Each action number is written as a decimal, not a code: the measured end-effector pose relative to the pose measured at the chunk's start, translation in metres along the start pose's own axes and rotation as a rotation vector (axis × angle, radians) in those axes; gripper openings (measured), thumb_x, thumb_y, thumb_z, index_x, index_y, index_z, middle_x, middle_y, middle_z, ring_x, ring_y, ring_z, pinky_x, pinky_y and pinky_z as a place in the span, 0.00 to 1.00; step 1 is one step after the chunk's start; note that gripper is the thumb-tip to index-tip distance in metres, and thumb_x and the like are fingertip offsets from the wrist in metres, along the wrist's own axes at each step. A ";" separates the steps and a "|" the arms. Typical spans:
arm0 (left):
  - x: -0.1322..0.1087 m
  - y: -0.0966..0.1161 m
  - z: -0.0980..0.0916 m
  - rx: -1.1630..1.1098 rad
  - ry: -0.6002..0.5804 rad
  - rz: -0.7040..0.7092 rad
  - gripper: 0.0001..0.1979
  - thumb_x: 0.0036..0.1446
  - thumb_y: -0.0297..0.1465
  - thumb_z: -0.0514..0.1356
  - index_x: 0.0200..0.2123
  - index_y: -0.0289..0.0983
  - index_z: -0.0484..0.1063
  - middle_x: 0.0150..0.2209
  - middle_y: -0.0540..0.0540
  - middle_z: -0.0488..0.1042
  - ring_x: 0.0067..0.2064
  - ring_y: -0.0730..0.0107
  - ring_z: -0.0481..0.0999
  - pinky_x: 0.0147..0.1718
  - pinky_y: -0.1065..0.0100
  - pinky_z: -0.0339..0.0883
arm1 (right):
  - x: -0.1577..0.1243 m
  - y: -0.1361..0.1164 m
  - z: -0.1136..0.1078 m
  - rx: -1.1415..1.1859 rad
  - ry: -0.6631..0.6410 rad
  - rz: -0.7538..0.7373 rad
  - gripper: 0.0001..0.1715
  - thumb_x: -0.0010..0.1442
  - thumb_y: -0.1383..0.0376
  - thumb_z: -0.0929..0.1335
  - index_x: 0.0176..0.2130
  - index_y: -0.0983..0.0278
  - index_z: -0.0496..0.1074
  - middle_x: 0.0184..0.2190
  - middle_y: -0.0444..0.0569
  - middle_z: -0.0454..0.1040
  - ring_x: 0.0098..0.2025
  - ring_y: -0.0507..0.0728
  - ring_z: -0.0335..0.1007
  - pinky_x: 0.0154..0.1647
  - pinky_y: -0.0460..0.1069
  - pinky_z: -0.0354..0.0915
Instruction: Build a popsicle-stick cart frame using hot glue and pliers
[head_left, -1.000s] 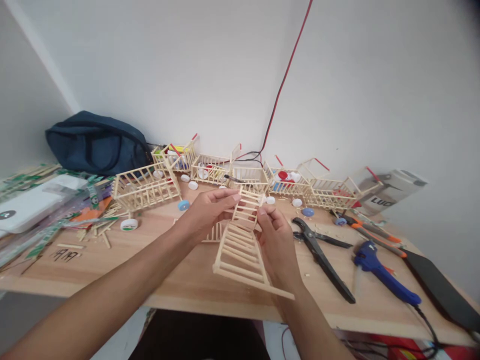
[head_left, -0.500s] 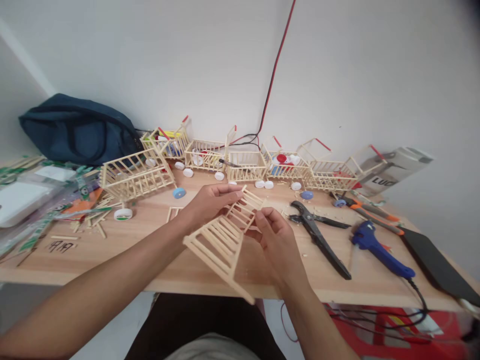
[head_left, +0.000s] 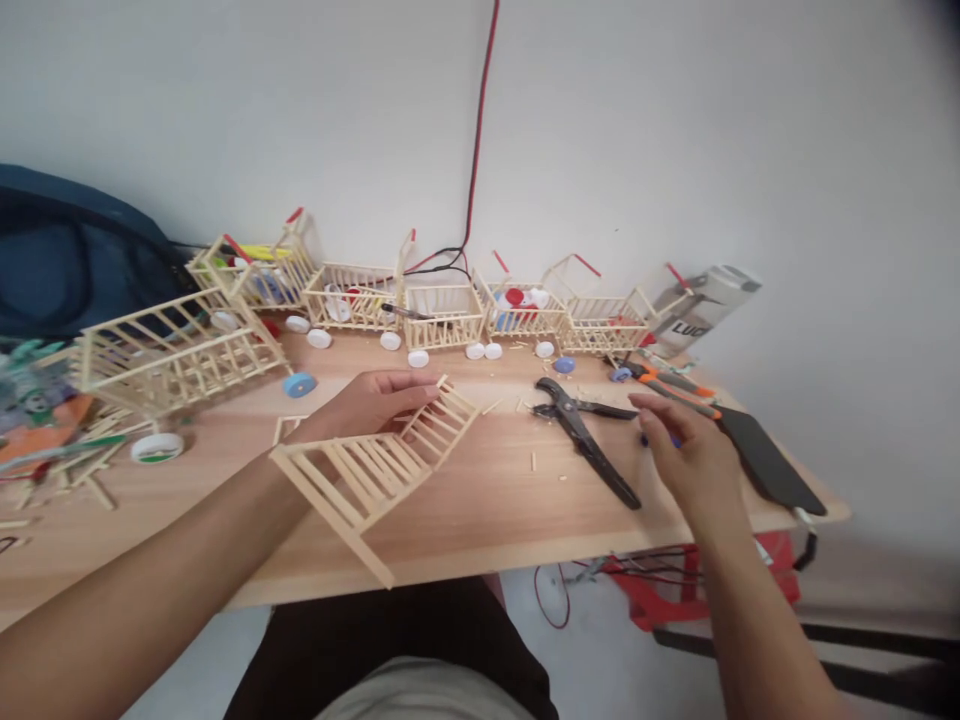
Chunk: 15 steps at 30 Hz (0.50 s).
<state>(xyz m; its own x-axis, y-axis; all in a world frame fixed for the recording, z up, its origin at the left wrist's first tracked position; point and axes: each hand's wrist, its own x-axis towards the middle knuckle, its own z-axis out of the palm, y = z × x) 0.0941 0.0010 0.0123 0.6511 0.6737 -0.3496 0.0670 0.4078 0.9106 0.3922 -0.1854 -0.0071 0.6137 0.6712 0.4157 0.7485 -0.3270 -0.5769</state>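
My left hand [head_left: 360, 410] is closed on the upper end of a small frame of glued wooden sticks [head_left: 375, 465], its two slatted panels joined at an angle. Its lower end hangs free over the front of the table. My right hand [head_left: 694, 455] is over the right side of the table, thumb and fingers apart. Beneath it shows a bit of a blue glue gun [head_left: 666, 440], mostly hidden by the hand. Just left of that hand lies a pair of black-handled pliers [head_left: 589, 445].
Several miniature stick shopping carts [head_left: 442, 315] with bottle-cap wheels line the wall. One larger stick cart [head_left: 180, 350] stands at left, near loose sticks [head_left: 82, 480]. Orange-handled pliers [head_left: 682, 390] and a flat black object [head_left: 772, 460] lie right. A blue bag [head_left: 67, 250] is far left.
My right hand has let go of the stick frame and moved right, over the glue gun. My left hand keeps hold of the frame. The view has shifted to the right.
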 end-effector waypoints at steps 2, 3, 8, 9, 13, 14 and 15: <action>0.001 -0.001 -0.003 -0.004 -0.002 -0.007 0.17 0.42 0.34 0.72 0.38 0.36 0.80 0.33 0.45 0.78 0.28 0.76 0.74 0.25 0.75 0.64 | 0.007 0.021 -0.014 -0.208 -0.074 0.077 0.20 0.59 0.53 0.62 0.34 0.62 0.76 0.30 0.51 0.78 0.33 0.61 0.73 0.38 0.54 0.63; 0.001 -0.002 -0.004 -0.003 0.000 -0.004 0.17 0.42 0.34 0.72 0.38 0.37 0.80 0.33 0.46 0.78 0.27 0.77 0.73 0.24 0.76 0.64 | 0.009 0.029 -0.020 -0.298 -0.115 0.110 0.21 0.59 0.52 0.61 0.29 0.62 0.75 0.25 0.50 0.77 0.30 0.60 0.73 0.35 0.53 0.62; -0.002 -0.002 -0.009 -0.021 -0.006 -0.003 0.14 0.44 0.32 0.71 0.36 0.37 0.80 0.33 0.45 0.79 0.28 0.75 0.75 0.24 0.76 0.67 | 0.013 0.041 -0.039 -0.527 -0.145 0.122 0.19 0.57 0.53 0.62 0.32 0.61 0.76 0.27 0.50 0.77 0.30 0.60 0.72 0.31 0.52 0.59; -0.002 -0.002 -0.009 -0.023 -0.006 -0.011 0.14 0.43 0.32 0.71 0.36 0.37 0.80 0.33 0.44 0.79 0.29 0.74 0.76 0.24 0.76 0.68 | 0.013 0.038 -0.039 -0.502 -0.167 0.073 0.18 0.56 0.53 0.63 0.34 0.62 0.76 0.30 0.51 0.78 0.31 0.60 0.72 0.32 0.52 0.60; -0.004 -0.002 -0.004 -0.017 -0.004 -0.034 0.15 0.42 0.32 0.72 0.36 0.36 0.80 0.35 0.44 0.80 0.31 0.73 0.77 0.27 0.75 0.69 | 0.006 0.014 -0.021 -0.359 -0.409 -0.121 0.16 0.57 0.54 0.64 0.33 0.61 0.75 0.33 0.50 0.78 0.33 0.58 0.72 0.34 0.50 0.62; -0.005 -0.002 -0.003 -0.016 -0.006 -0.030 0.15 0.42 0.32 0.72 0.36 0.36 0.80 0.35 0.44 0.80 0.31 0.73 0.77 0.27 0.75 0.69 | 0.002 0.006 -0.013 -0.364 -0.479 -0.135 0.15 0.56 0.53 0.65 0.34 0.61 0.74 0.31 0.50 0.78 0.31 0.58 0.72 0.32 0.50 0.62; -0.005 -0.002 -0.002 -0.015 -0.012 -0.022 0.15 0.42 0.32 0.72 0.36 0.36 0.79 0.35 0.44 0.80 0.31 0.73 0.77 0.27 0.75 0.69 | -0.001 -0.002 -0.006 -0.401 -0.523 -0.148 0.15 0.55 0.54 0.66 0.34 0.62 0.73 0.30 0.51 0.78 0.30 0.58 0.72 0.30 0.49 0.60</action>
<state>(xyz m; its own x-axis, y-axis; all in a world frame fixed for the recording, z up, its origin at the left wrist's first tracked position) 0.0888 -0.0021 0.0118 0.6585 0.6572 -0.3667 0.0701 0.4316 0.8993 0.3913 -0.1895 -0.0020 0.3702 0.9288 0.0169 0.9128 -0.3602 -0.1926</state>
